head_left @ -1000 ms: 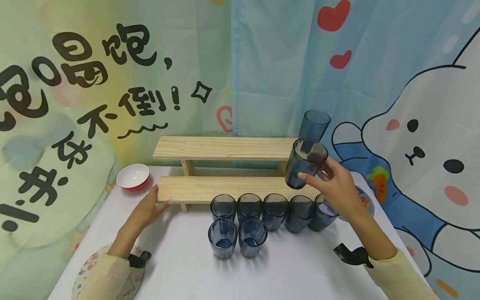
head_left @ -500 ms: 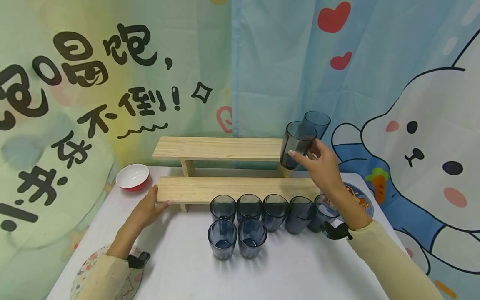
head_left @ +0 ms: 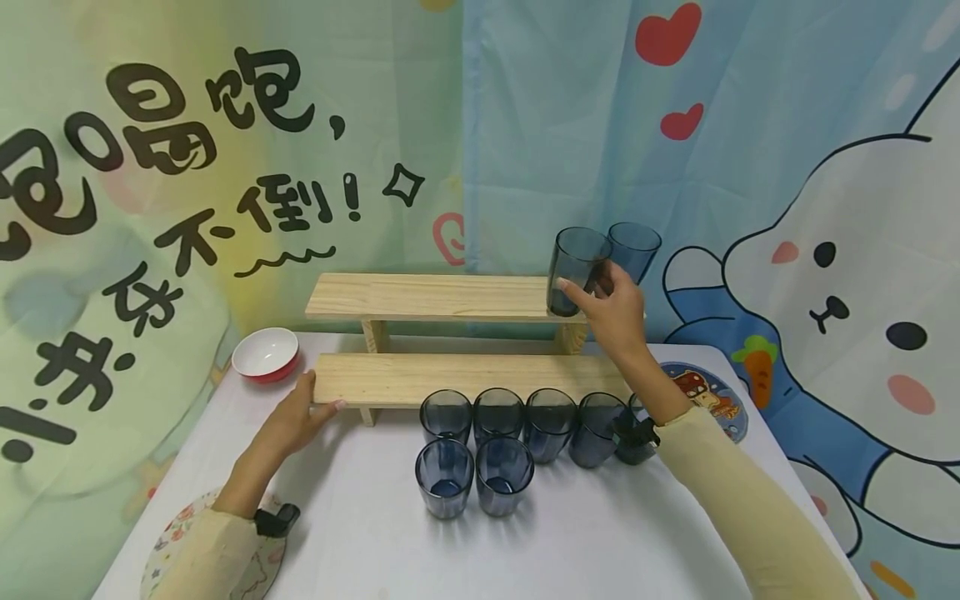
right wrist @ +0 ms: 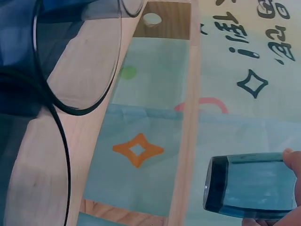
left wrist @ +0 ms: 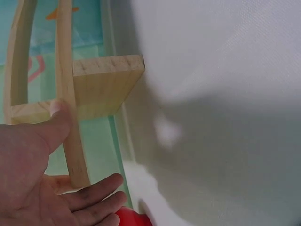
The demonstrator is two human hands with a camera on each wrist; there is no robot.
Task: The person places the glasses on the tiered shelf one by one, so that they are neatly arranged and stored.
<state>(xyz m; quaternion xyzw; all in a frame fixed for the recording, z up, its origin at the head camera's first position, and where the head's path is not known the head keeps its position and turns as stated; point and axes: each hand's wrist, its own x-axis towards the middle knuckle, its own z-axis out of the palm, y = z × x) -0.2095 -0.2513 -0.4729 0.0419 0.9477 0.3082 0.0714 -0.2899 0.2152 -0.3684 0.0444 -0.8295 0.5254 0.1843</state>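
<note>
My right hand (head_left: 618, 312) pinches a blue-grey glass tumbler (head_left: 573, 271) upright over the right end of the rack's upper board (head_left: 427, 297). In the right wrist view, a small gap shows between the held tumbler's base (right wrist: 216, 183) and that board's edge. Close behind it to the right, another tumbler (head_left: 637, 246) stands on the upper board. My left hand (head_left: 294, 421) holds the left end of the lower board (head_left: 450, 377), thumb over its edge and fingers at its end in the left wrist view. Several matching tumblers (head_left: 505, 475) stand on the table before the rack.
A red-and-white bowl (head_left: 266, 354) sits left of the rack. At the right lies a blue patterned plate (head_left: 708, 396), partly behind my right forearm. A floral plate (head_left: 262, 558) is under my left forearm. The white table (head_left: 585, 542) meets a printed curtain (head_left: 540, 150).
My right hand has carried the tumbler up, left and away from me, from above the lower board to the upper board, beside the standing tumbler. The left hand has kept its place.
</note>
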